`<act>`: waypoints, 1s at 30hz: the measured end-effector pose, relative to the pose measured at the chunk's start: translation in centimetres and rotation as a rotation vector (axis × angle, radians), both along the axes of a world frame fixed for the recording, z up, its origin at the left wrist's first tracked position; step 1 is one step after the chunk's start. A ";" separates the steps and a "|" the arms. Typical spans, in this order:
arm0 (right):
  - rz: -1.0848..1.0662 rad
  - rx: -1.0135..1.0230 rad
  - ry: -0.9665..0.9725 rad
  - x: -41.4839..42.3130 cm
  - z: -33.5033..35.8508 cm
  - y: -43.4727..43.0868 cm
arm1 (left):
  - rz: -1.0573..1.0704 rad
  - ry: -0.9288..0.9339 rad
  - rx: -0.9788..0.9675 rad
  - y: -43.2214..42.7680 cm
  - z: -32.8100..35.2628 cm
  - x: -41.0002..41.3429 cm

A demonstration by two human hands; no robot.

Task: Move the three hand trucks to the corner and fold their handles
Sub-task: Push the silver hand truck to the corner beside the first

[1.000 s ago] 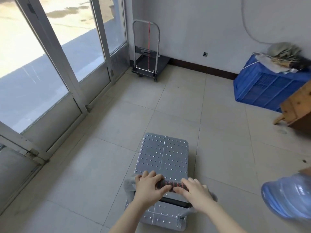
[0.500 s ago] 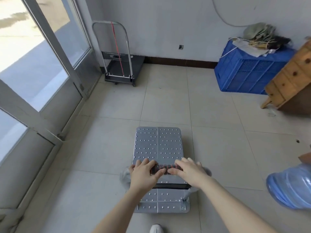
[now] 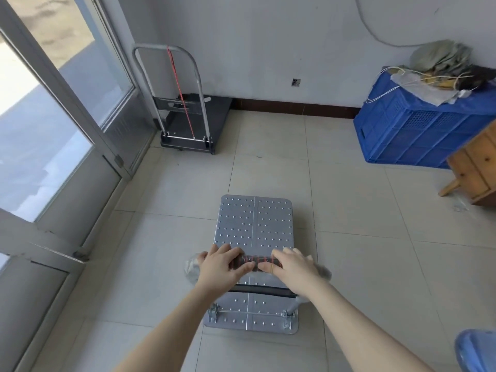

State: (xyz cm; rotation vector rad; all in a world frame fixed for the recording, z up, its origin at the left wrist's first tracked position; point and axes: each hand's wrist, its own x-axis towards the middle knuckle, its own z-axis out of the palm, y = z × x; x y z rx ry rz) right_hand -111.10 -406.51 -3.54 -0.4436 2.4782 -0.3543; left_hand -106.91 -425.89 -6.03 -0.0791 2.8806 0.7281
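A silver hand truck point(image 3: 253, 224) with a studded metal deck stands on the tiled floor right in front of me. Its upright handle point(image 3: 255, 262) is wrapped in black with red cord. My left hand point(image 3: 221, 265) grips the handle's left part and my right hand point(image 3: 292, 267) grips its right part. A second hand truck point(image 3: 196, 122) with a black deck stands in the far left corner by the glass door. Its silver handle is upright, with a red cord running down it. No third hand truck is in view.
Glass doors point(image 3: 53, 130) with metal frames run along the left. A blue plastic crate point(image 3: 424, 130) with rags and cords on top sits by the back wall at right. A wooden cabinet point(image 3: 477, 167) stands beside it. A blue water bottle point(image 3: 476, 350) lies at bottom right.
The silver hand truck has rolled forward toward the corner with both hands on its handle. The black-deck hand truck, the crate and the cabinet appear nearer.
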 end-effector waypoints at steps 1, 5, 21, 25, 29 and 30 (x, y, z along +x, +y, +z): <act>-0.005 -0.003 0.003 -1.8 0.0 -0.5 | -0.007 -0.002 -0.003 -0.5 0.0 -1.9; -0.030 -0.003 0.013 -8.9 -0.2 -2.1 | -0.033 -0.011 -0.002 -2.4 -0.1 -9.6; -0.084 0.006 0.039 -37.7 -0.4 -7.1 | -0.068 -0.010 -0.021 -7.4 -0.1 -39.7; -0.071 0.015 0.033 -44.8 -0.4 -7.1 | -0.074 -0.004 -0.044 -7.4 -0.2 -46.5; -0.053 0.019 0.027 -51.8 -0.5 -6.6 | -0.049 -0.010 -0.041 -6.9 -0.2 -53.1; -0.045 0.022 0.030 -53.7 -0.4 -6.4 | -0.041 -0.017 -0.042 -6.7 -0.1 -54.8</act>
